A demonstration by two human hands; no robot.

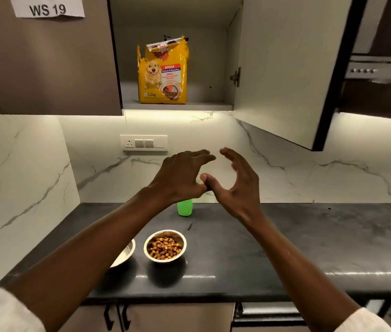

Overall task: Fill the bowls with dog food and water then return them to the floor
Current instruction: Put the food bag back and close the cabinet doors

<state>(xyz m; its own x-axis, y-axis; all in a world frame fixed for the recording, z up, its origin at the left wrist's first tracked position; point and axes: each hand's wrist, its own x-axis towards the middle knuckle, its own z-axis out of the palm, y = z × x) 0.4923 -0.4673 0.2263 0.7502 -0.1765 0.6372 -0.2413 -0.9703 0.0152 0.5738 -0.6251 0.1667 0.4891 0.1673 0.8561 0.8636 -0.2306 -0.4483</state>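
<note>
A steel bowl full of brown kibble stands on the dark counter. To its left a second steel bowl is mostly hidden by my left forearm; its contents cannot be seen. A green bottle stands behind them, its top hidden by my hands. A yellow dog food bag stands upright on the open cabinet's shelf. My left hand and my right hand hang in the air above the counter, fingers spread and loosely arched, thumbs touching, holding nothing.
The cabinet door is swung open to the right, jutting out over the counter at head height. A socket and switch panel sits on the marble backsplash. A range hood is at far right. Drawer handles show below the counter edge.
</note>
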